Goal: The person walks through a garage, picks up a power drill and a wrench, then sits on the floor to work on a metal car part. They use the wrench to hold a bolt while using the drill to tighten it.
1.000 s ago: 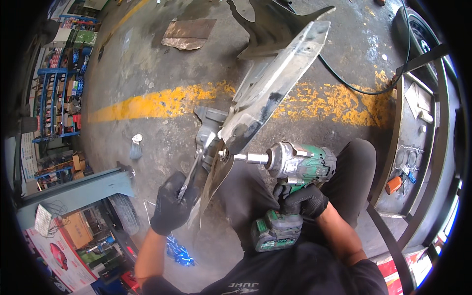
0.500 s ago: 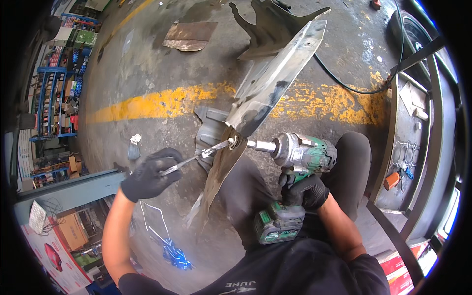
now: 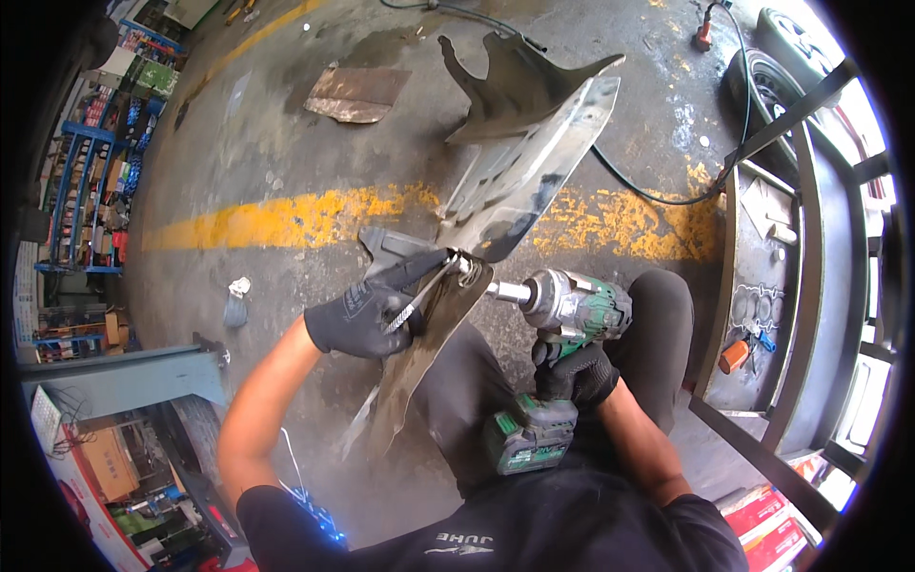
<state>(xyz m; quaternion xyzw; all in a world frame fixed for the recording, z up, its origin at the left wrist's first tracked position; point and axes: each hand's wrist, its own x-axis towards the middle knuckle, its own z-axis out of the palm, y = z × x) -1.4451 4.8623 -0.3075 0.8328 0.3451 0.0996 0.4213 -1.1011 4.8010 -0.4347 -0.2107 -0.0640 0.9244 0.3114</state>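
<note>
My left hand, in a black glove, is closed around a slim metal wrench. Its outstretched index finger reaches the bolt on a bent, worn sheet-metal part. The brown lower flap of that part slants down beside my left knee. A gloved right hand of mine grips the handle of a green and grey cordless impact wrench. The socket on its nose points left at the bolt, with a small gap to the metal. What the wrench's far end touches is partly hidden by my finger.
At the right stands a metal frame with a tray holding an orange cylinder. Behind it are wheels. A dark hose crosses the floor. A brown sheet piece lies farther off; shelves line the left.
My left hand has moved right and up to the bolt, bringing the wrench along. The impact wrench's socket has drawn slightly back from the metal. The whole view has shifted a little.
</note>
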